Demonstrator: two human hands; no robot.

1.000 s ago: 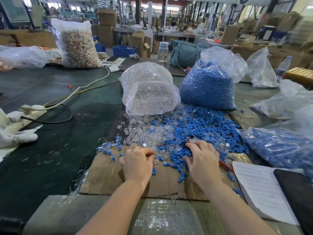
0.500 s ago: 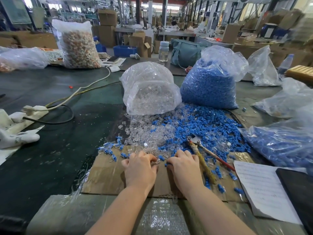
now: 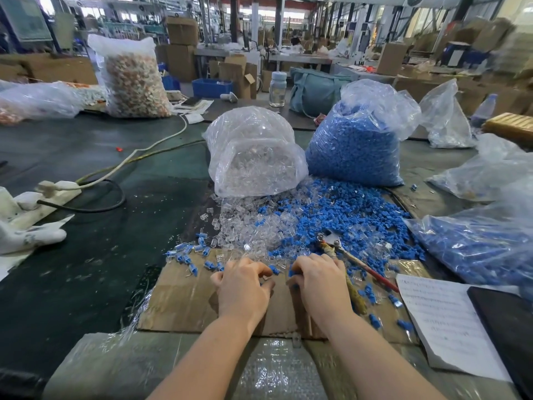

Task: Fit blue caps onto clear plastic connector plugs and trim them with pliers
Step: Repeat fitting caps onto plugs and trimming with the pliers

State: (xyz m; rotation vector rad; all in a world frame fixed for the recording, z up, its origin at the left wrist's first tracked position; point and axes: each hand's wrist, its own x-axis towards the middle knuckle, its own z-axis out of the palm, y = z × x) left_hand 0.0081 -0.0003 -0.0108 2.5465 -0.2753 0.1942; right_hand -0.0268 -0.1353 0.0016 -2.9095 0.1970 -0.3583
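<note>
I see a dark green work table [image 3: 86, 284], surface scuffed. Lying flat at its near centre: a brown cardboard sheet [image 3: 178, 307]. Behind it, a clear plastic bag of clear plugs [image 3: 253, 160] stands beside a clear plastic bag of blue caps [image 3: 357, 145], the two touching. In front of both, a loose mixed heap of clear plugs and blue caps [image 3: 302, 223] spills onto the cardboard. Red-handled pliers [image 3: 346, 255] lie on the heap's right side. Far left: a white power strip [image 3: 57, 187] with a black cable [image 3: 109, 203]. Right edge: a white printed paper sheet [image 3: 444, 327], partly under a black flat slab [image 3: 510, 327].
</note>
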